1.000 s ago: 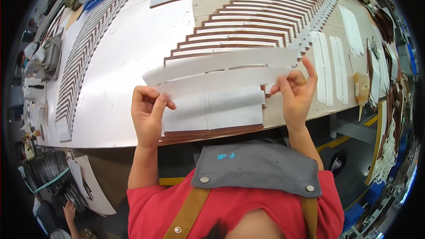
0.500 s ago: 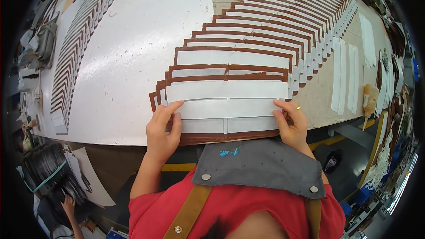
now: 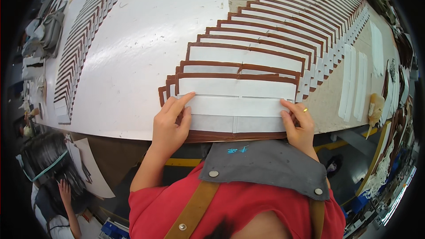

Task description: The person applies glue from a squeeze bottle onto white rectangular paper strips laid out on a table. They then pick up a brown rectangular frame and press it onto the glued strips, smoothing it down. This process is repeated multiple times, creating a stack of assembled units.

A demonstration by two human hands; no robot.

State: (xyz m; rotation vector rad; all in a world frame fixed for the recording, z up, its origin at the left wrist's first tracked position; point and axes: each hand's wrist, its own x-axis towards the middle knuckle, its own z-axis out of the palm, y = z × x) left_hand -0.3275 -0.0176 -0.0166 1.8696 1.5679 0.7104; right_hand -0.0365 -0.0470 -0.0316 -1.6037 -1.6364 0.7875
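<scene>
White strip [image 3: 237,106] lies flat on the nearest brown-edged panel [image 3: 237,87] at the table's [image 3: 141,53] near edge. Left hand [image 3: 170,126] and right hand [image 3: 299,124] press its 2 ends with flattened fingers, grasping nothing. More loose strips [image 3: 354,84] wait at right, so work remains.

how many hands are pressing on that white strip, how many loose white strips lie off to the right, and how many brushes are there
Hands pressing flat on the long white paper strip: 2, the left hand and the right hand
Loose narrow white strips on the tan board at right: 3
Pale bristle brush near the table edge: 1
Total: 6
</scene>
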